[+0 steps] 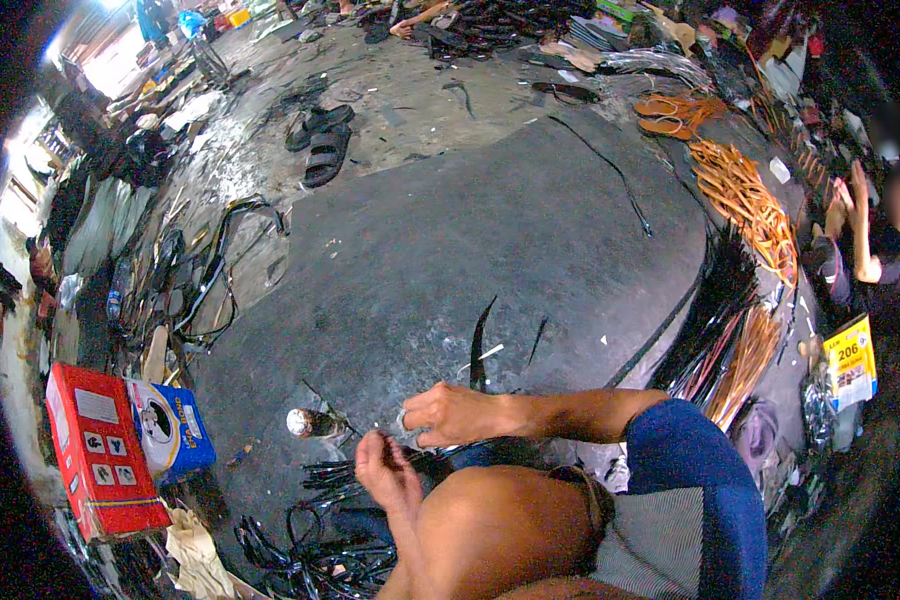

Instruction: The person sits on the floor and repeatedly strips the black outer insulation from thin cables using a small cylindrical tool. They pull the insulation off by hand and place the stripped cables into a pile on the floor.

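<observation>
My left hand (388,473) is raised beside my bent knee, its fingers curled inward. Just above it and to the right, my right hand (448,414) has its fingers bent and pressed together; whatever either hand grips is too small to make out. A ring-like band shows on a right finger. Close to the left hand stands a dark cylindrical container (320,424) with a whitish top. Glossy black strips (330,482) lie beneath and beside the left hand, with a looped heap of black straps (305,555) nearer me. Beyond my right hand lies a curved black strip (479,345).
A red box (100,450) and a blue-and-white packet (175,430) stand left. Black sandals (325,145) lie beyond the dark mat (440,240). Orange sandals (675,115), orange straps (745,205) and black strips (710,310) line the right, near another person's hand (857,190).
</observation>
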`<state>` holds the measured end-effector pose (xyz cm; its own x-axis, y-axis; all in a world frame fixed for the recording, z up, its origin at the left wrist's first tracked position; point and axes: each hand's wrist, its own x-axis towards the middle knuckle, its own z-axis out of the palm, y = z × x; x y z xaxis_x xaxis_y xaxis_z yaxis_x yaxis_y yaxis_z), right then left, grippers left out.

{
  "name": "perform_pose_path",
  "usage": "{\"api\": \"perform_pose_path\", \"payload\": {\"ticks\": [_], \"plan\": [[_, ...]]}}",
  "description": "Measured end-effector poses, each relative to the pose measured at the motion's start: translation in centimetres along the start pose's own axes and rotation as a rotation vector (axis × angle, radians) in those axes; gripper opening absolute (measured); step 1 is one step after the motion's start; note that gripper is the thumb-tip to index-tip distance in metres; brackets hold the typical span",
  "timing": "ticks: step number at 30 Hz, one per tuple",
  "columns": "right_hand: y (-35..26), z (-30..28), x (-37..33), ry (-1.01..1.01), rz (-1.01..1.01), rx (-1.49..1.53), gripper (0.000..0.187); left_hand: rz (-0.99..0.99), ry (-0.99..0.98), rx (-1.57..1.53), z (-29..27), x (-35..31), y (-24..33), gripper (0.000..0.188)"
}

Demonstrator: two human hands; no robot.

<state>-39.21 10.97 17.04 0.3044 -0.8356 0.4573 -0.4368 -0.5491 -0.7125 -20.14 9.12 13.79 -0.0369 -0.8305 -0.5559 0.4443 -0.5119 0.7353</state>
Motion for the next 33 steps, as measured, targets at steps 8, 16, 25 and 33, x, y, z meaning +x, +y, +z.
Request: {"api": "perform_pose_path", "payload": {"ticks": [8,16,25,33], "plan": [[1.2,-1.7,-5.0,-0.099,0.099,0.118,0.015,0.050,0.238,-0.080,-7.7,4.1,5.4,0.013],[6.2,-6.3,-18.4,-0.269,0.408,0.085,0.023,-0.050,0.294,0.062,-27.3,12.8,4.0,0.022],[16.8,-26.0,-33.2,0.858,1.190,-1.078,0.031,0.498,0.688,1.195,-19.0,10.9,2.8,0.059],[20.6,-31.2,-29.9,0.793,1.596,-0.896,0.041,0.699,0.433,1.041,-20.3,12.2,2.8,0.044]]}}
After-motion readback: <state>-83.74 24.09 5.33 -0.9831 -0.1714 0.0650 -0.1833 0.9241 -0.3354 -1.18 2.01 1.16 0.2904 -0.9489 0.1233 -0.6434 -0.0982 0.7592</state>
